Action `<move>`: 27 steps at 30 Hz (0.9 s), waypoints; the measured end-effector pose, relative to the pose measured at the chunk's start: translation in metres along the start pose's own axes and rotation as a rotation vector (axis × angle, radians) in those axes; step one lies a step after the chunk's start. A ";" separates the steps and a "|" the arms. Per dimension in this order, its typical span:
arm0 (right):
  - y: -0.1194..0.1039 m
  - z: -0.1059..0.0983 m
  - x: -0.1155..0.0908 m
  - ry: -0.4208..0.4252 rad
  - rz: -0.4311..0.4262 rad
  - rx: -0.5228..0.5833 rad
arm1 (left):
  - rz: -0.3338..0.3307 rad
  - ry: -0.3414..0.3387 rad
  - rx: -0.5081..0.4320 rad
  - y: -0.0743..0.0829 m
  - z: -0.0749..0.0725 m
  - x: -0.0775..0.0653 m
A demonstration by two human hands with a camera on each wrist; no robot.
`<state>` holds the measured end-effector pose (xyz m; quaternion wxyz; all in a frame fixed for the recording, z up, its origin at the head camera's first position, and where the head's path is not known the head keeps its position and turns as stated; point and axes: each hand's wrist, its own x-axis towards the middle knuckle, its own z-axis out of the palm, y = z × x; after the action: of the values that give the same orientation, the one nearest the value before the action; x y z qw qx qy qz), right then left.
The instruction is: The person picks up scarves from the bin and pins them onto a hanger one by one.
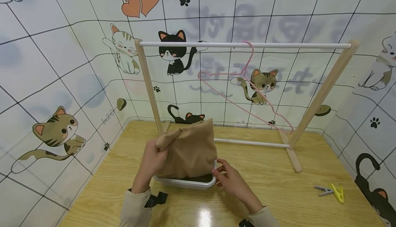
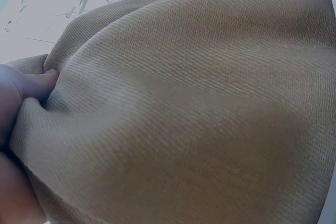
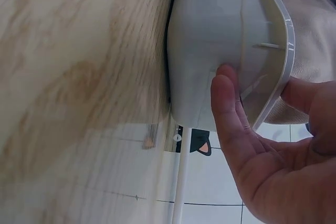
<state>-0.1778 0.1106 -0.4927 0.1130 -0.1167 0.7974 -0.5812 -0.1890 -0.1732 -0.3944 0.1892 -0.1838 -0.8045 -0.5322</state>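
A brown folded cloth (image 1: 191, 151) rises out of a white plastic tub (image 1: 185, 183) on the wooden table. My left hand (image 1: 155, 160) grips the cloth at its upper left edge, thumb over the fabric. In the left wrist view the cloth (image 2: 184, 108) fills most of the picture, with the pinched fold at the left. My right hand (image 1: 230, 179) pinches the tub's right rim. The right wrist view shows the thumb inside the rim and the fingers against the outer wall of the tub (image 3: 220, 40). Most of the tub's inside is hidden by the cloth.
Behind the tub stands a wooden rack with a white top bar (image 1: 278, 45). A pink hanger (image 1: 230, 100) hangs from that bar. A grey clothespin (image 1: 323, 190) and a yellow clothespin (image 1: 338, 192) lie on the table (image 1: 263, 199) at the right.
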 end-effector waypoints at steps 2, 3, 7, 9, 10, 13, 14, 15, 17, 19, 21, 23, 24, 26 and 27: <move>-0.001 -0.002 0.000 -0.002 -0.001 -0.010 | -0.005 0.008 -0.004 0.001 0.000 0.000; -0.001 -0.002 -0.001 0.000 -0.002 -0.021 | -0.005 0.012 -0.007 0.002 0.000 0.000; -0.003 -0.007 -0.002 0.024 -0.010 -0.074 | 0.000 0.024 -0.015 0.003 -0.001 0.000; -0.005 -0.009 -0.004 0.049 -0.009 -0.094 | -0.004 0.028 -0.019 0.003 -0.001 0.000; -0.006 -0.011 -0.004 0.060 -0.009 -0.100 | -0.006 0.036 -0.019 0.003 -0.001 -0.001; -0.013 -0.019 -0.007 0.095 -0.011 -0.099 | -0.008 0.043 -0.019 0.002 -0.001 -0.001; -0.016 -0.021 -0.008 0.109 -0.012 -0.095 | -0.007 0.042 -0.021 0.002 -0.001 -0.001; -0.019 -0.025 -0.010 0.119 -0.015 -0.093 | -0.004 0.042 -0.019 0.002 -0.001 -0.001; -0.025 -0.031 -0.013 0.135 -0.034 -0.091 | 0.002 0.035 -0.026 0.002 -0.001 -0.001; -0.031 -0.038 -0.017 0.145 -0.059 -0.091 | 0.005 0.032 -0.026 0.002 -0.001 -0.001; -0.036 -0.044 -0.020 0.155 -0.091 -0.103 | 0.007 0.027 -0.023 0.003 0.000 -0.001; -0.040 -0.051 -0.024 0.172 -0.121 -0.120 | 0.009 0.021 -0.026 0.003 0.000 -0.001; -0.042 -0.054 -0.026 0.181 -0.137 -0.132 | 0.007 0.021 -0.026 0.003 0.000 -0.002; -0.046 -0.059 -0.030 0.208 -0.158 -0.171 | 0.009 0.017 -0.028 0.003 0.000 -0.002; -0.048 -0.062 -0.031 0.223 -0.167 -0.195 | 0.009 0.018 -0.031 0.003 0.000 -0.002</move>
<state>-0.1648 0.1617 -0.4266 -0.0368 -0.1275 0.8450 -0.5180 -0.1861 -0.1725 -0.3926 0.1959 -0.1854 -0.7936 -0.5454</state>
